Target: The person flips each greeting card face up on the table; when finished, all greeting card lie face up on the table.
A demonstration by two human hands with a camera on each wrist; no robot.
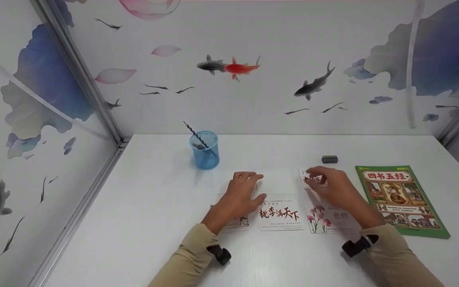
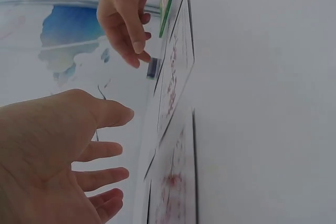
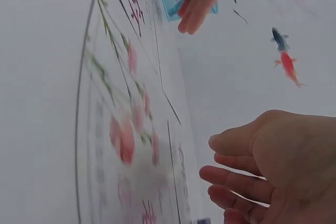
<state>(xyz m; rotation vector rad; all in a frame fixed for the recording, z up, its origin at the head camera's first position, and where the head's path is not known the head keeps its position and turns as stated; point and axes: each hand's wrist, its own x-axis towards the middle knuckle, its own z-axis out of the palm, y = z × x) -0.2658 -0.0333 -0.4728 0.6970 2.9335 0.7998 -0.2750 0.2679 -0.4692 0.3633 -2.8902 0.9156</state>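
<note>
Several printed cards lie side by side on the white table. My left hand (image 1: 242, 195) is over the left cards, its fingers apart and holding nothing; part of a card with red print (image 1: 237, 226) shows beneath it. To its right lies a card with red calligraphy (image 1: 279, 214). My right hand (image 1: 333, 187) hovers above the right-hand cards, fingers loosely bent and empty. Below it is a card with pink carnations (image 1: 319, 219), also large in the right wrist view. Another card (image 1: 304, 175) is partly hidden behind the right fingers.
A green-edged book (image 1: 403, 201) lies to the right of the cards. Behind the right hand sits a small dark block (image 1: 329, 159). A blue pen cup (image 1: 206, 153) holding a dark twisted pencil stands at the back left. Printed wall panels (image 1: 269, 99) border the table.
</note>
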